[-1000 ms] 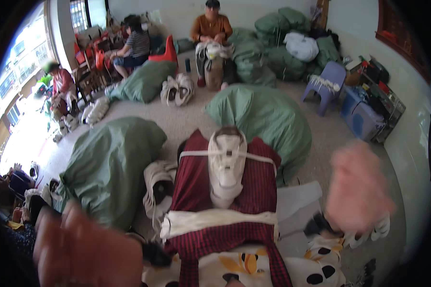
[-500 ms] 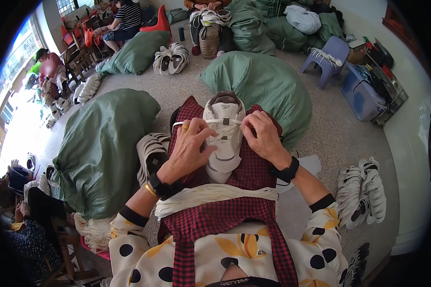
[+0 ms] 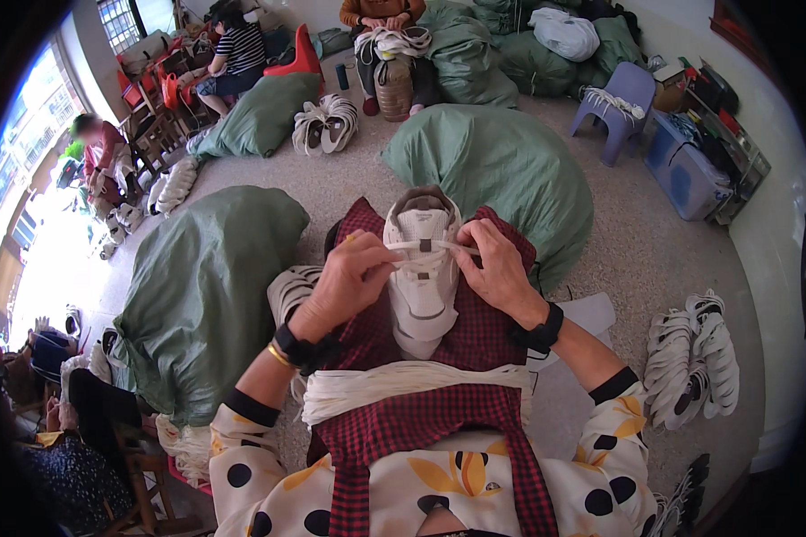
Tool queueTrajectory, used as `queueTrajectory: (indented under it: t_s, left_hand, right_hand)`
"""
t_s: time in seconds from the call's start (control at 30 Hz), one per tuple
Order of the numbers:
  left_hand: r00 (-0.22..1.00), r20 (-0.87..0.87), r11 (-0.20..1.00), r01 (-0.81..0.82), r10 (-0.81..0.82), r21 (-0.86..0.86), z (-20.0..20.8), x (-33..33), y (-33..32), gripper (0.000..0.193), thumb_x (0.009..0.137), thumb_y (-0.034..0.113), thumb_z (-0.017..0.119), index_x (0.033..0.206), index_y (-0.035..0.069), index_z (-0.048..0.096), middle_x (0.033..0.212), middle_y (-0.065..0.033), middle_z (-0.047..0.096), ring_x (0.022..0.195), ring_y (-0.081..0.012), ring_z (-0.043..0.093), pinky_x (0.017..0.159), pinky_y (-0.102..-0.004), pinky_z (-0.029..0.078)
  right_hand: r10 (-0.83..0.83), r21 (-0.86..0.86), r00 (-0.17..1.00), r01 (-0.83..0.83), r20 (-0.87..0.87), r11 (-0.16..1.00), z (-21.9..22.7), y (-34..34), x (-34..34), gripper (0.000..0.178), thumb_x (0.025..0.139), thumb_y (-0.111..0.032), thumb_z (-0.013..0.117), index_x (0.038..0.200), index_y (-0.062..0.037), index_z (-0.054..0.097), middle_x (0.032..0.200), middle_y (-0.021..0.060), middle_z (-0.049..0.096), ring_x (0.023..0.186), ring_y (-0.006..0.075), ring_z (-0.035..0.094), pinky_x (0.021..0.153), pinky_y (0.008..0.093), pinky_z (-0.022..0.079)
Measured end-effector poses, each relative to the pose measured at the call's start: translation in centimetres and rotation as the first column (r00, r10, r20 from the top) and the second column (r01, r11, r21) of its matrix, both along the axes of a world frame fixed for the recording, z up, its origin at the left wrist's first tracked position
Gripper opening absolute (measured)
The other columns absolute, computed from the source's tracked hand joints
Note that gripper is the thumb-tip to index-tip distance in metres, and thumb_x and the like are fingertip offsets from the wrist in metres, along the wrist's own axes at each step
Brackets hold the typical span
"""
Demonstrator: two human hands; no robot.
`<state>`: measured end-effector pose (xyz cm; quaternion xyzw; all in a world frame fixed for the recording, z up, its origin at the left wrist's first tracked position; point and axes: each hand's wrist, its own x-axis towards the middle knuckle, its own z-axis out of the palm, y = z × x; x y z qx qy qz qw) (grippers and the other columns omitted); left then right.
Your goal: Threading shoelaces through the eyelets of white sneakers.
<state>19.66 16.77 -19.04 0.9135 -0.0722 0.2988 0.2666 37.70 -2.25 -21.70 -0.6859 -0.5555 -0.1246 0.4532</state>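
Note:
A white sneaker (image 3: 423, 300) rests on my lap over the red-and-black checked apron (image 3: 394, 416), its toe towards me and its dark-lined opening away. White shoelace (image 3: 409, 245) crosses its tongue. At the shoe's left side my left hand (image 3: 354, 279) is closed, pinching one part of the lace between thumb and fingers. My right hand (image 3: 494, 268) pinches the lace at the right side. The lace runs nearly straight between both hands. A thick bundle of white laces (image 3: 412, 391) lies across my lap, nearer my body.
Large green sacks stand left (image 3: 210, 295) and right (image 3: 501, 179) of my knees. Bundled white shoes (image 3: 694, 358) lie on the floor at right, more (image 3: 293, 291) by my left knee. A purple stool (image 3: 611, 107) and blue bin (image 3: 685, 170) stand far right. Several people sit working around.
Both hands have shifted their hold on the lace; the left fingers, spread before, are now closed together. The view has tilted slightly, so the scene sits a little lower.

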Motion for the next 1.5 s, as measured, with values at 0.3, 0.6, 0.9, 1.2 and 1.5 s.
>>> queueTrajectory:
  t_s: [0.3,0.6,0.9,1.2,1.5]
  left_hand:
    - [0.934,0.067,0.906,-0.322,0.352,-0.274,-3.6,1.6,-2.7,0.017,0.087,-0.004,0.058,0.101,0.002,0.051,0.064,-0.0129,0.057,0.054,-0.0323,0.059,0.052,-0.0414,0.046]
    - [0.954,-0.068,0.916,-0.298,0.291,-0.269,-2.3,1.4,-2.7,0.029,0.082,-0.001,0.060,0.110,0.003,0.051,0.073,-0.0125,0.059,0.064,-0.0323,0.061,0.059,-0.0410,0.049]
    - [0.962,-0.001,0.960,-0.274,0.274,-0.052,-1.1,4.7,0.8,0.036,0.090,0.027,0.064,0.119,0.004,0.062,0.113,-0.0182,0.054,0.101,-0.0329,0.055,0.092,-0.0422,0.045]
    - [0.971,-0.208,0.940,-0.178,0.119,-0.292,-1.4,5.6,2.7,0.035,0.084,0.030,0.071,0.106,0.002,0.065,0.116,-0.0155,0.051,0.107,-0.0291,0.052,0.083,-0.0373,0.048]
    - [0.975,-0.180,0.971,-0.161,0.128,-0.179,0.5,2.4,2.3,0.030,0.094,0.027,0.066,0.103,0.001,0.055,0.084,-0.0087,0.056,0.074,-0.0196,0.057,0.071,-0.0338,0.050]
  right_hand:
    - [0.123,-0.011,0.734,-0.175,-0.668,0.985,3.4,-1.3,2.3,0.031,0.092,-0.021,0.065,0.068,-0.0020,0.061,0.057,-0.0050,0.048,0.053,0.0030,0.043,0.047,0.0262,0.032]
    - [0.012,-0.073,0.826,-0.064,-0.564,0.995,4.4,-4.8,7.3,0.019,0.095,-0.022,0.063,0.092,-0.0032,0.066,0.074,-0.0022,0.058,0.060,0.0070,0.051,0.052,0.0226,0.039]
    - [0.142,-0.044,0.989,-0.144,-0.036,0.989,2.7,1.3,2.0,0.025,0.094,-0.018,0.058,0.113,-0.0035,0.063,0.111,0.0154,0.063,0.102,0.0349,0.058,0.093,0.0412,0.045]
    - [0.069,-0.050,0.996,-0.067,0.047,0.997,1.0,3.3,1.4,0.025,0.093,-0.018,0.059,0.115,-0.0051,0.060,0.107,0.0110,0.062,0.098,0.0297,0.052,0.093,0.0396,0.041]
    - [0.084,-0.079,0.995,-0.087,-0.046,0.993,1.5,0.8,2.5,0.032,0.101,-0.023,0.052,0.085,0.0031,0.056,0.077,0.0213,0.058,0.078,0.0403,0.057,0.068,0.0471,0.045]
